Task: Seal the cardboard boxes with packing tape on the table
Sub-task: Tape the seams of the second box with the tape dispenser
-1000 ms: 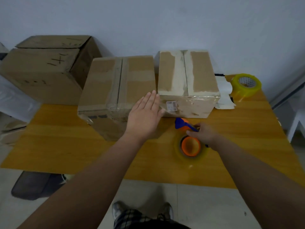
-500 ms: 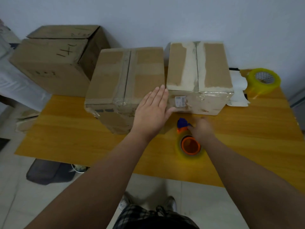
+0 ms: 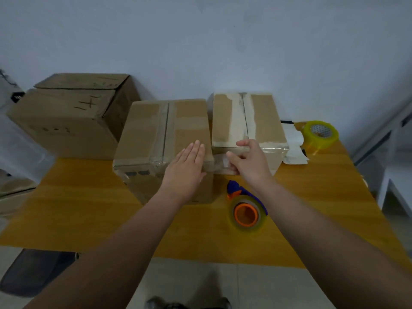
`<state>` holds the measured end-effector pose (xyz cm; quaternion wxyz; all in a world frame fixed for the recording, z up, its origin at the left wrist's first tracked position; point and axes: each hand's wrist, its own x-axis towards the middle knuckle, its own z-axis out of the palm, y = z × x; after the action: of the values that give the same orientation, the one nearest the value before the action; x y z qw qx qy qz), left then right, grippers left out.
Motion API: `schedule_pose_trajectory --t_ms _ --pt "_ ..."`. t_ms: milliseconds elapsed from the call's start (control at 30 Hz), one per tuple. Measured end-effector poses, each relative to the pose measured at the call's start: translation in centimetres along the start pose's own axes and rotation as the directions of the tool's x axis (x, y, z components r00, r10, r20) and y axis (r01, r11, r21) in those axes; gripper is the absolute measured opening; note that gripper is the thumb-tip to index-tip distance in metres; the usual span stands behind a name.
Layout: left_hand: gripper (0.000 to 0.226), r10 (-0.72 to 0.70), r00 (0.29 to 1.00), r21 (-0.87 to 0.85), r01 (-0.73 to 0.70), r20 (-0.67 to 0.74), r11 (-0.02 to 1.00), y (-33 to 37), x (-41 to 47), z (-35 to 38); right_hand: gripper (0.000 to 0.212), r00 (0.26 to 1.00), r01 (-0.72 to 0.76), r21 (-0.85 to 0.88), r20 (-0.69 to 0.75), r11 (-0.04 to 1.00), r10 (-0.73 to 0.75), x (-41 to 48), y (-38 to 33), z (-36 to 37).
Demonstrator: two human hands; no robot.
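Two cardboard boxes stand side by side on the yellow table (image 3: 312, 197). The left box (image 3: 156, 130) has clear tape along its top seam. The right box (image 3: 263, 117) shows torn pale strips beside its seam. My left hand (image 3: 187, 170) lies flat, fingers together, on the left box's near right corner. My right hand (image 3: 252, 161) is against the front edge of the right box, fingers spread, thumb near a label. A tape dispenser (image 3: 246, 210), blue and orange with a clear roll, lies on the table just below my right wrist, with no hand on it.
A second yellowish tape roll (image 3: 321, 134) sits at the table's far right, with white paper (image 3: 294, 146) beside it. A larger cardboard box (image 3: 66, 121) stands at the far left by the wall. A white shelf (image 3: 399, 170) is off the right edge.
My right hand has let go of the tape dispenser and moved up to the right box's front edge. The left hand stays on the left box.
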<state>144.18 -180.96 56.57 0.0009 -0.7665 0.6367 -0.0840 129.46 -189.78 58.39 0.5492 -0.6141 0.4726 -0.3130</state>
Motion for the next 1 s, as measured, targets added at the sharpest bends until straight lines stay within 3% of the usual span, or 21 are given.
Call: schedule_pose_trajectory --t_ms 167,333,533,633,767,867,1000 --pt "0.063 -0.017 1.000 0.010 0.018 -0.013 1.000 -2.3 -1.4 -0.1 0.030 0.983 -0.174 0.193 -0.014 0.966 0.180 -0.1 1.8 0.9" --pt "0.063 -0.040 0.998 -0.023 0.039 -0.043 0.999 -2.0 -1.7 0.1 0.033 0.934 -0.343 0.445 0.071 0.828 0.349 -0.6 3.9 3.4" --pt "0.061 -0.046 0.997 -0.031 0.044 -0.062 0.999 -2.0 -1.7 0.2 0.021 0.928 -0.345 0.568 0.087 0.747 0.362 -1.2 5.0 5.9" --pt "0.060 -0.061 0.995 -0.049 0.058 -0.074 0.997 -1.9 -1.7 0.2 0.012 0.953 -0.283 0.471 0.038 0.836 0.301 -1.2 5.6 6.4" --pt "0.061 -0.071 0.995 -0.064 0.066 -0.067 0.996 -1.8 -1.6 0.1 0.018 0.980 -0.188 0.151 -0.034 0.971 0.195 -1.9 7.0 6.0" --pt "0.062 -0.064 0.996 -0.061 0.060 -0.067 0.996 -1.8 -1.6 0.0 0.020 1.000 0.012 0.090 0.000 0.996 -0.012 -1.7 6.4 5.1" --pt "0.064 -0.055 0.996 -0.070 0.049 -0.076 0.996 -2.0 -1.6 0.1 0.037 0.955 0.273 -0.123 0.156 0.954 -0.253 -0.2 4.5 3.4"
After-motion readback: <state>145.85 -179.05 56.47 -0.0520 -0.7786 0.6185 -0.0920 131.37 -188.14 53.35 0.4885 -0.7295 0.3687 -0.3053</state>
